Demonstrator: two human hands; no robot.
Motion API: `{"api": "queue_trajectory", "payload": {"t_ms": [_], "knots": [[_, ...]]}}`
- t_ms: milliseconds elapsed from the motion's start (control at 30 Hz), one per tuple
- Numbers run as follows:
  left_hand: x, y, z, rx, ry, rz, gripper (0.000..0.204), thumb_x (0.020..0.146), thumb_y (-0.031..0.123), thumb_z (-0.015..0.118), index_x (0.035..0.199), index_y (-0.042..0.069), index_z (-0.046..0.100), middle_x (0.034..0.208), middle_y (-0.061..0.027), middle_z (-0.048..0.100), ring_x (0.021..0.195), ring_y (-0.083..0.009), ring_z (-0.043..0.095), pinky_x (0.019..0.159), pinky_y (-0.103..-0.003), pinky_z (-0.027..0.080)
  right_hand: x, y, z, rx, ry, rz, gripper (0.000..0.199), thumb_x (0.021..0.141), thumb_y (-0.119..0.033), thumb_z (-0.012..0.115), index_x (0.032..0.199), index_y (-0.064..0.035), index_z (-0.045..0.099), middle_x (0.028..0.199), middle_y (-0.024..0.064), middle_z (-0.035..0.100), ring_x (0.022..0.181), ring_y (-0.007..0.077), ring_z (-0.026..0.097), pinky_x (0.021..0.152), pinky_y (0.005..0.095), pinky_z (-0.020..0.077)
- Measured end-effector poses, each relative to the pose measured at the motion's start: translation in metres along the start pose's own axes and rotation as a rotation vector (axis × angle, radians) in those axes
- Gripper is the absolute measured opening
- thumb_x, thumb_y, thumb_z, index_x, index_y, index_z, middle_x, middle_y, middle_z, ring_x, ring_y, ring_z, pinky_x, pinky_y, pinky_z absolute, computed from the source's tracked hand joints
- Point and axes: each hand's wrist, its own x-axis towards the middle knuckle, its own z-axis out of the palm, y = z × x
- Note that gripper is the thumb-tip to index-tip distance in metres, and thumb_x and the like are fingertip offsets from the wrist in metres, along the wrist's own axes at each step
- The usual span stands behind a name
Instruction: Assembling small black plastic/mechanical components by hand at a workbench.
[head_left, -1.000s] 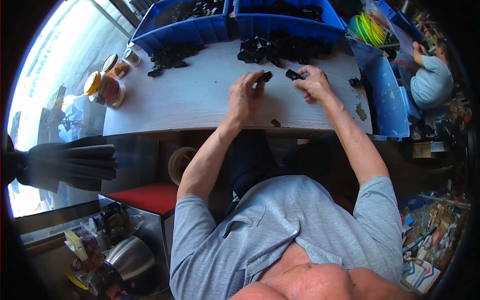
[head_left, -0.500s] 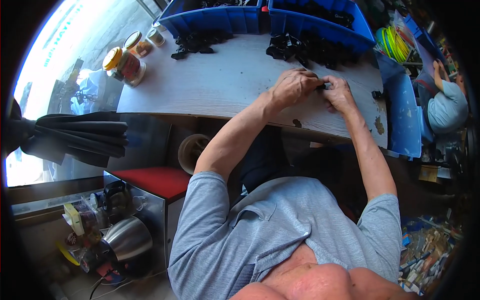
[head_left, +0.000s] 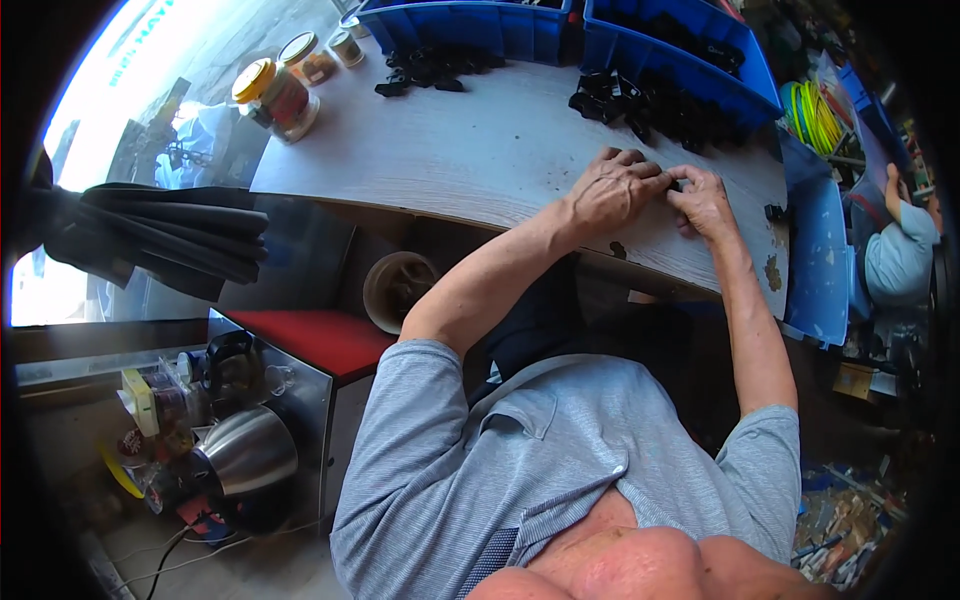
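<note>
With both hands brought together at the near right part of the pale wooden worktable (head_left: pixel 470 160), I am working on one small black plastic part (head_left: pixel 677 185), of which only a sliver shows between my fingertips; my left hand (head_left: pixel 612 190) lies knuckles-up with its fingers curled down and closed over the part from the left; my right hand (head_left: pixel 705 200) meets it from the right, thumb and forefinger pinched shut on the same piece; neither hand is open, though how the part sits inside the grip is hidden by my fingers. As to progress, I judge the work to be in mid-course: a heap of black parts (head_left: pixel 640 100) lies just beyond my hands at the table's far edge, touching the front of a blue bin (head_left: pixel 700 75) that holds more of the same; a smaller scatter of black parts (head_left: pixel 430 68) lies to the far left before a second blue bin (head_left: pixel 480 22); one lone black piece (head_left: pixel 773 212) rests near the right edge, beside a blue tray (head_left: pixel 820 260); which pieces are finished I cannot tell. Jars with yellow lids (head_left: pixel 275 95) stand at the far left corner, well apart from my hands.
</note>
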Motion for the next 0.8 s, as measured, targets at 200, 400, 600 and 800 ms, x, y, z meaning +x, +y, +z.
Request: {"api": "queue_trajectory", "payload": {"t_ms": [200,400,600,800], "knots": [[-0.013,-0.063,-0.042,0.066,0.554,-0.026,0.043,0.075,-0.006,0.059,0.115,0.006,0.069,0.111,-0.0166,0.069,0.105,-0.0375,0.064,0.097,-0.050,0.049,-0.008,0.008,-0.017,0.161,0.058,0.051,0.038,0.082,-0.017,0.078,0.113,-0.0012,0.062,0.055,-0.0007,0.051,0.043,0.0102,0.051,0.040,0.0263,0.0483],[-0.071,-0.181,-0.101,0.605,0.477,-0.429,0.041,0.078,-0.003,0.057,0.117,0.004,0.068,0.123,-0.0151,0.066,0.116,-0.0357,0.060,0.099,-0.044,0.049,-0.004,0.045,-0.080,0.445,0.353,0.112,0.040,0.082,-0.021,0.081,0.114,-0.0045,0.065,0.054,0.0006,0.051,0.050,0.0156,0.062,0.048,0.0321,0.0584],[-0.071,-0.164,-0.088,0.462,0.299,-0.395,0.033,0.082,0.004,0.064,0.114,0.009,0.070,0.120,-0.0103,0.068,0.109,-0.0330,0.064,0.091,-0.043,0.053,-0.002,0.057,-0.111,0.539,0.731,0.172,0.029,0.083,-0.020,0.081,0.108,-0.0093,0.071,0.056,0.0015,0.051,0.053,0.0189,0.063,0.053,0.0355,0.0604],[-0.056,-0.159,-0.085,0.399,0.297,-0.404,0.026,0.091,0.013,0.065,0.116,0.009,0.072,0.113,-0.0130,0.071,0.108,-0.0354,0.065,0.092,-0.045,0.052,0.005,0.023,-0.051,0.428,0.349,0.110,0.032,0.084,-0.026,0.081,0.109,-0.0096,0.068,0.057,-0.0010,0.051,0.051,0.0135,0.061,0.051,0.0315,0.0591]]}}
